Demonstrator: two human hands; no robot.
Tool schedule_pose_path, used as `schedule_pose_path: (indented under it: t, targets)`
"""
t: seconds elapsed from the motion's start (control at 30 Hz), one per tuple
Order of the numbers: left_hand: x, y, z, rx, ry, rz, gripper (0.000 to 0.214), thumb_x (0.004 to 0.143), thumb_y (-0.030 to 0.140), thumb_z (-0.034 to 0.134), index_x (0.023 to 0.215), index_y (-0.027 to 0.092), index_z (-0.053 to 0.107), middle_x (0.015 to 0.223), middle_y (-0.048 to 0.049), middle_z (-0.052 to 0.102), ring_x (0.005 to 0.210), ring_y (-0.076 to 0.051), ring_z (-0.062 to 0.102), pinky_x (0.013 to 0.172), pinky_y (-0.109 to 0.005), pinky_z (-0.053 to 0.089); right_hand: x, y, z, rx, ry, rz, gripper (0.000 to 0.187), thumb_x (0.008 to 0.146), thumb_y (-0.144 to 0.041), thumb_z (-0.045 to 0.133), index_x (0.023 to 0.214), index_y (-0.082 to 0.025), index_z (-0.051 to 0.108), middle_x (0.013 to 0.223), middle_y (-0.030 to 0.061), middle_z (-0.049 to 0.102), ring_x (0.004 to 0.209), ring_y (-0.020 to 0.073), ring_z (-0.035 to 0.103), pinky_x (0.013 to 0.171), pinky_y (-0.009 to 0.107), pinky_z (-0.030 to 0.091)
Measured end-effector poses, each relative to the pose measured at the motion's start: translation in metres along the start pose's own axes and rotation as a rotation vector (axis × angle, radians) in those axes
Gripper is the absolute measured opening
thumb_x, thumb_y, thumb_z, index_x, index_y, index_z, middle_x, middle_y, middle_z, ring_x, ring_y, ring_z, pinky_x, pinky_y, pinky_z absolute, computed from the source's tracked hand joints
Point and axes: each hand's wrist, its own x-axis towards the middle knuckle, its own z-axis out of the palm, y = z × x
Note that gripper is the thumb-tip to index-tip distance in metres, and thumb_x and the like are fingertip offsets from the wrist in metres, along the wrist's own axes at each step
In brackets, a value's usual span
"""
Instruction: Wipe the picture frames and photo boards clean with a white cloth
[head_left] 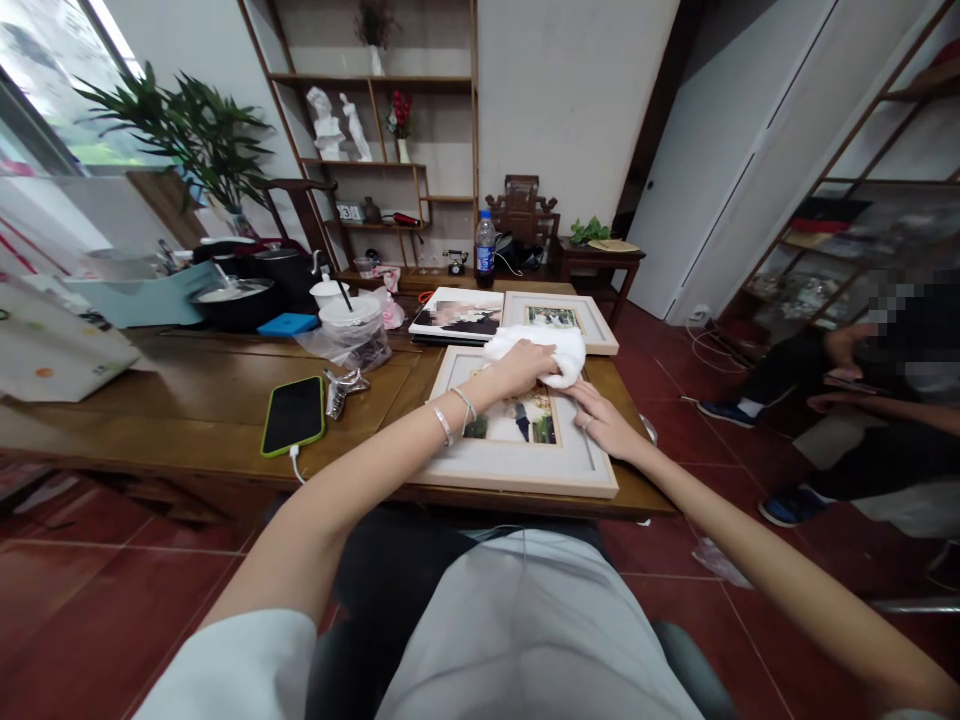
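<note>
Pressed onto a bunched white cloth [571, 350], my left hand [527, 366] has its fingers curled over it at the upper part of a picture frame. The picture frame [517, 478] is pale wood with a white mat and a photo inside, lying flat at the table edge. My right hand [602, 422] rests on the frame's right side with fingers stretched out, their tips close to the cloth. Just behind lies a second pale frame [604, 325], partly covered by the cloth. Cloth and arm hide the upper part of the near photo.
Left on the wooden table [187, 400] lie a charging phone [294, 415], a bagged cup [351, 318] and a blue box [288, 324]. A photo book [457, 313] and a bottle [485, 250] stand beyond. A seated person [892, 400] is at right.
</note>
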Motion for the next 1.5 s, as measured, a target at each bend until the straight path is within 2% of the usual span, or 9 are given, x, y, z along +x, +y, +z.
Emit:
schedule_pose_path:
  t: [0.27,0.4,0.57,0.7,0.87,1.07,1.33,1.4,1.5]
  targets:
    - [-0.053,-0.019,-0.011,0.044,-0.109,-0.111,0.026,0.076,0.007,0.050,0.089,0.019,0.069,0.131,-0.0111,0.053,0.104,-0.023,0.059,0.093,-0.036,0.039,-0.001,-0.001,0.001,0.035,0.002,0.049,0.047,0.083,-0.024,0.043,0.130,-0.024,0.046,0.138,0.0089,0.046,0.132,0.0271,0.033,0.109,0.054,0.025]
    - [-0.090,-0.038,-0.018,0.077,-0.175,-0.222,0.027,0.074,0.006,0.050,0.086,0.019,0.070,0.125,-0.0097,0.058,0.099,-0.022,0.062,0.092,-0.034,0.041,-0.002,-0.001,0.001,0.042,0.002,0.060,0.050,0.081,-0.018,0.043,0.130,-0.022,0.046,0.138,0.0098,0.045,0.133,0.0259,0.032,0.110,0.052,0.024]
    - [-0.122,-0.056,-0.029,0.052,-0.259,-0.357,0.030,0.070,0.003,0.048,0.084,0.019,0.070,0.109,-0.0097,0.067,0.097,-0.023,0.063,0.084,-0.030,0.045,-0.002,0.001,0.001,0.049,0.007,0.030,0.048,0.083,-0.023,0.043,0.131,-0.023,0.046,0.138,0.0090,0.044,0.133,0.0259,0.032,0.110,0.052,0.024]
    - [-0.125,-0.049,-0.030,0.002,-0.248,-0.349,0.031,0.076,0.008,0.049,0.098,0.020,0.067,0.118,-0.0104,0.062,0.107,-0.024,0.058,0.088,-0.032,0.044,-0.002,-0.001,0.001,0.048,0.009,0.031,0.047,0.083,-0.025,0.043,0.131,-0.024,0.045,0.138,0.0082,0.044,0.133,0.0259,0.032,0.110,0.052,0.024]
    - [-0.117,-0.043,-0.019,-0.035,-0.090,-0.299,0.028,0.087,0.021,0.043,0.109,0.017,0.062,0.141,-0.0120,0.041,0.133,-0.025,0.032,0.105,-0.040,0.032,-0.003,-0.002,0.000,0.040,-0.006,0.024,0.050,0.082,-0.024,0.044,0.133,-0.024,0.043,0.140,0.0086,0.042,0.134,0.0262,0.031,0.110,0.052,0.023]
    - [-0.109,-0.050,-0.011,-0.002,-0.022,-0.322,0.032,0.088,0.015,0.039,0.111,0.011,0.060,0.139,-0.0145,0.042,0.138,-0.022,0.020,0.110,-0.040,0.024,-0.002,-0.002,-0.001,0.043,-0.029,0.006,0.050,0.084,-0.028,0.044,0.134,-0.024,0.041,0.141,0.0087,0.042,0.135,0.0270,0.029,0.110,0.053,0.023]
    - [-0.111,-0.034,-0.018,0.033,-0.141,-0.315,0.029,0.089,0.019,0.041,0.107,0.015,0.062,0.141,-0.0138,0.040,0.128,-0.024,0.039,0.106,-0.040,0.028,-0.001,0.000,-0.001,0.036,-0.017,0.024,0.048,0.085,-0.030,0.043,0.132,-0.022,0.043,0.140,0.0108,0.042,0.134,0.0279,0.031,0.109,0.053,0.024]
    - [-0.117,-0.022,-0.029,0.008,-0.198,-0.320,0.028,0.088,0.019,0.042,0.107,0.017,0.063,0.140,-0.0131,0.042,0.123,-0.026,0.045,0.101,-0.039,0.033,-0.001,0.000,-0.001,0.036,-0.014,0.029,0.048,0.085,-0.029,0.043,0.132,-0.022,0.043,0.140,0.0105,0.042,0.134,0.0278,0.031,0.109,0.053,0.024]
    - [-0.130,0.007,-0.057,-0.132,-0.313,-0.287,0.027,0.088,0.021,0.044,0.105,0.020,0.065,0.121,-0.0094,0.060,0.105,-0.024,0.058,0.089,-0.034,0.042,-0.001,0.000,0.000,0.035,-0.011,0.030,0.049,0.083,-0.026,0.044,0.132,-0.023,0.044,0.139,0.0100,0.043,0.133,0.0278,0.031,0.109,0.053,0.024]
